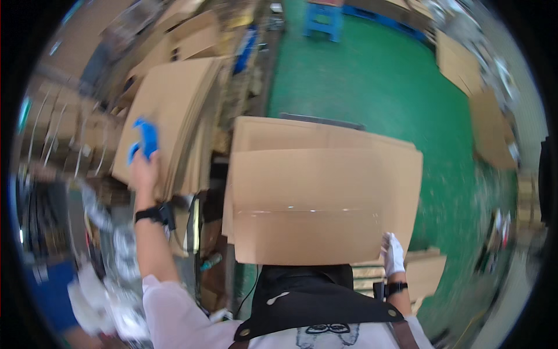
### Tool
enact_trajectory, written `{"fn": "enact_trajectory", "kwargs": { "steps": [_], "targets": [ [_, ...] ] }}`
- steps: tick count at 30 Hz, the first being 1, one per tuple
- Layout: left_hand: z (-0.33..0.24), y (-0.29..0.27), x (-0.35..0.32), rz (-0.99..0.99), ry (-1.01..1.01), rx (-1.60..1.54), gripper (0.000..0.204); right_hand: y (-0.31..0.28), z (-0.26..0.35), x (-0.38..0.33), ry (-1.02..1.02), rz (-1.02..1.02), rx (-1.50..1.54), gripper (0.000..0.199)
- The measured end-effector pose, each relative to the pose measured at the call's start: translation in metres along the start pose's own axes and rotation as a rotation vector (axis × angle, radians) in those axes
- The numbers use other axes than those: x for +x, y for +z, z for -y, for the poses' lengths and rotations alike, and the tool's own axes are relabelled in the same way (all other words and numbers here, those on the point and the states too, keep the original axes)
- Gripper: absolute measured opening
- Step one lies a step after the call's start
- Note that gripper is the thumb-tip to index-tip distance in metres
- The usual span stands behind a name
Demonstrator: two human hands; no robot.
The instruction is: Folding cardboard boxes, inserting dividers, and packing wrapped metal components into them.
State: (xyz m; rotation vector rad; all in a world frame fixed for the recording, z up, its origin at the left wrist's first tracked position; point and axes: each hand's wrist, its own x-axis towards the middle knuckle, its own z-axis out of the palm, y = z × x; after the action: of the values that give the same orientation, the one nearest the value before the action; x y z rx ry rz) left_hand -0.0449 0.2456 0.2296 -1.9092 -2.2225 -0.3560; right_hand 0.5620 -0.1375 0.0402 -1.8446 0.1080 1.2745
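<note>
My left hand [143,170] is closed round a blue hand-held tape dispenser [149,135], slightly smeared by motion. It is above a stack of flat cardboard sheets [168,87] on the left. In front of my body lies a flattened cardboard box [314,180], with a strip of clear tape [308,211] across its nearer part. More cardboard [290,131] lies under it and sticks out at the far side. My right hand [393,253], in a white glove, grips the near right edge of the flattened box; part of its fingers is hidden.
Beyond the cardboard is a green floor [372,81] with a blue stool [323,20]. Cardboard sheets [485,116] lean along the right side. More cardboard pieces [427,273] are near my right wrist. Clear plastic-wrapped things [125,256] are at lower left.
</note>
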Motion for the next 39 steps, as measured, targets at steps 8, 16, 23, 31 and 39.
{"fn": "enact_trajectory", "kwargs": {
  "steps": [8,16,23,31,39],
  "targets": [
    [-0.179,0.067,-0.114,0.548,0.168,-0.902,0.061,-0.011,-0.073,0.022,-0.143,0.069,0.053,0.049],
    [-0.203,0.125,-0.139,1.132,-0.034,-1.057,0.069,-0.012,-0.037,0.047,-0.027,-0.132,-0.691,0.07],
    [-0.22,0.131,-0.127,1.245,-0.045,-0.96,0.058,0.009,-0.125,-0.002,0.096,-0.15,-0.523,0.07],
    [-0.234,0.131,-0.118,1.31,-0.107,-0.906,0.045,0.039,-0.246,-0.045,0.282,-0.193,0.951,0.03],
    [-0.271,0.16,-0.122,1.457,-0.139,-0.955,0.06,0.021,-0.219,-0.032,0.219,0.125,0.516,0.07]
  ]
}}
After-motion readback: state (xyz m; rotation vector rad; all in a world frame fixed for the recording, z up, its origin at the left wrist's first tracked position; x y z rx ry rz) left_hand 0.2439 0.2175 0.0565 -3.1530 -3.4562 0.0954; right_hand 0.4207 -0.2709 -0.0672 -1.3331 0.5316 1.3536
